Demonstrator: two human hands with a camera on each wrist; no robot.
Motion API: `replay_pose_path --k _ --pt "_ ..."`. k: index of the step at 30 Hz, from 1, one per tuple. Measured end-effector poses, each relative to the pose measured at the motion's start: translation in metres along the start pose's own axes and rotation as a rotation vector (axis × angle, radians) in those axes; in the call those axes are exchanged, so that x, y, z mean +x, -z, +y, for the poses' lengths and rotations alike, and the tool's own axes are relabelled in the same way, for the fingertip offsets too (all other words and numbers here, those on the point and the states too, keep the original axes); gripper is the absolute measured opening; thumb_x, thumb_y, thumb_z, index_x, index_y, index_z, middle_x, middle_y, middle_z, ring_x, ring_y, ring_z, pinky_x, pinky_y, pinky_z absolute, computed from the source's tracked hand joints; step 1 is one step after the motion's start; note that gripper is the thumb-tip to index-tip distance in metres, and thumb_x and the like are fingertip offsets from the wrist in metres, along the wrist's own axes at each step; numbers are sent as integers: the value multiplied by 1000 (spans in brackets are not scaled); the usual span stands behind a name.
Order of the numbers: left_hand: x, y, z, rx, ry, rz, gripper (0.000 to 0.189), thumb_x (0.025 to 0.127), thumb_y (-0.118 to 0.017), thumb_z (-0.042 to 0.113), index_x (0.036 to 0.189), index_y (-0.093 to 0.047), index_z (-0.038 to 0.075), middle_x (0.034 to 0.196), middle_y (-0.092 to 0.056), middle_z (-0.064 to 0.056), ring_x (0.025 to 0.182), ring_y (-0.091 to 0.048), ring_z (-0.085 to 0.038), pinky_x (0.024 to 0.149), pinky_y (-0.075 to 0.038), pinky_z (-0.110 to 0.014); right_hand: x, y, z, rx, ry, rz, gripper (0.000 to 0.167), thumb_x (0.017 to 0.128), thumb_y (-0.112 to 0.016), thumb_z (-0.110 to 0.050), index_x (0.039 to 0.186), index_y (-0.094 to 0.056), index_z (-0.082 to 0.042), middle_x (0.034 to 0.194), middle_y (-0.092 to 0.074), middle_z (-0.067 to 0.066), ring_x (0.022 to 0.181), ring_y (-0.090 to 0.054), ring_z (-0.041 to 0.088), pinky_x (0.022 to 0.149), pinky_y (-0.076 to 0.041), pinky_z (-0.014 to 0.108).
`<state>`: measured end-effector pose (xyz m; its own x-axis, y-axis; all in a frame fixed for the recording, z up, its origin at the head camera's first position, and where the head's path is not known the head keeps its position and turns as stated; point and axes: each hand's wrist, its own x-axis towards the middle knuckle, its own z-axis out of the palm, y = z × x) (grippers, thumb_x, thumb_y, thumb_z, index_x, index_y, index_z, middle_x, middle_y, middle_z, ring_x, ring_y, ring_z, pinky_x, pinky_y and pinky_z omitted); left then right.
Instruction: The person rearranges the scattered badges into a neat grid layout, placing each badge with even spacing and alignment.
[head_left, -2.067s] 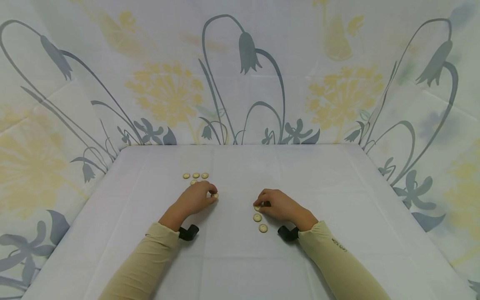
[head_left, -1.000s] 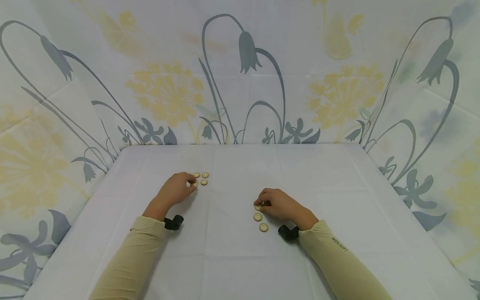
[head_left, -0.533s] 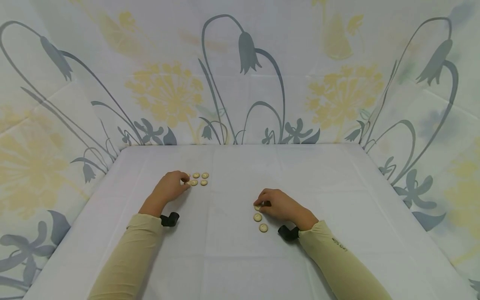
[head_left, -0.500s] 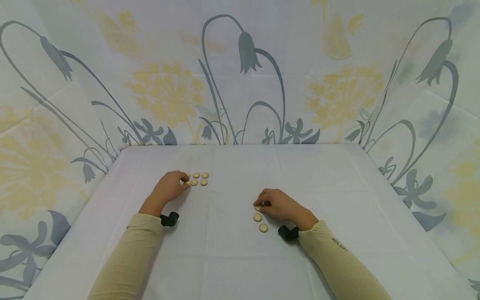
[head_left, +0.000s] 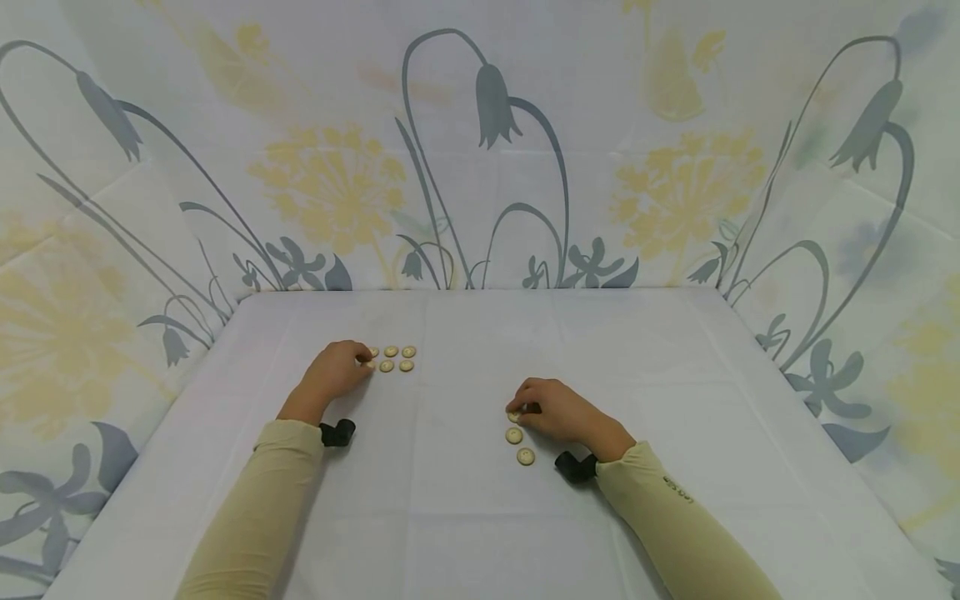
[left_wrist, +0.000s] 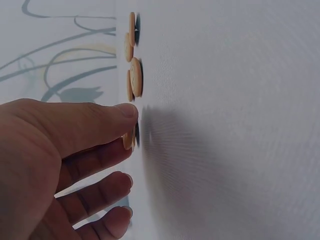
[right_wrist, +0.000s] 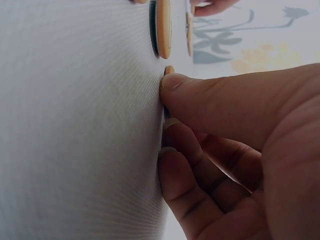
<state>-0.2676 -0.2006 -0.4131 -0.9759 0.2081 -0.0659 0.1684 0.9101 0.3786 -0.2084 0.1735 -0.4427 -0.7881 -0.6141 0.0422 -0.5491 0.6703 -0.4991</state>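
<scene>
Pale, cream-tan buttons lie on the white cloth in two places. Left of centre, the back row has three, such as the middle button [head_left: 392, 352], and the front row shows two uncovered, including the right-end button [head_left: 406, 365]. At the front row's left end, my left hand [head_left: 334, 370] pinches a button [left_wrist: 128, 139] between thumb and fingertip, low over the cloth. My right hand [head_left: 564, 410] holds another button [right_wrist: 169, 70] by thumb and fingertips, partly covering it. Nearer me lie two more, a middle button [head_left: 513, 435] and a front button [head_left: 526, 457].
The white-cloth table [head_left: 465, 533] meets a flower-printed curtain [head_left: 480, 167] at its back and sides. Black wrist cameras, the left camera [head_left: 339, 433] and the right camera [head_left: 576, 467], sit below the hands near beige sleeves.
My left hand has carried a button to the front row's right end and let it go, then moved left to the button at the other end. My right hand stays put.
</scene>
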Motion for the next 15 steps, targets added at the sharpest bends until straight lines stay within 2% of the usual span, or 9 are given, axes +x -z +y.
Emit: replay_pose_path --k 10,15 --pt "4 -1 -2 1 27 -15 27 93 -60 14 113 -67 -2 120 -65 -21 116 -57 -38 99 -45 -51 1 -1 0 5 -38 -8 20 90 -67 -15 109 -74 -17 108 -64 -6 96 -59 9 82 -49 26" --pt "7 -4 -5 6 27 -11 26 92 -60 15 112 -67 -1 121 -65 -20 116 -57 -38 98 -45 -51 1 -1 2 -1 -24 0 20 90 -68 -14 108 -74 -16 107 -65 -6 95 -60 9 82 -50 26"
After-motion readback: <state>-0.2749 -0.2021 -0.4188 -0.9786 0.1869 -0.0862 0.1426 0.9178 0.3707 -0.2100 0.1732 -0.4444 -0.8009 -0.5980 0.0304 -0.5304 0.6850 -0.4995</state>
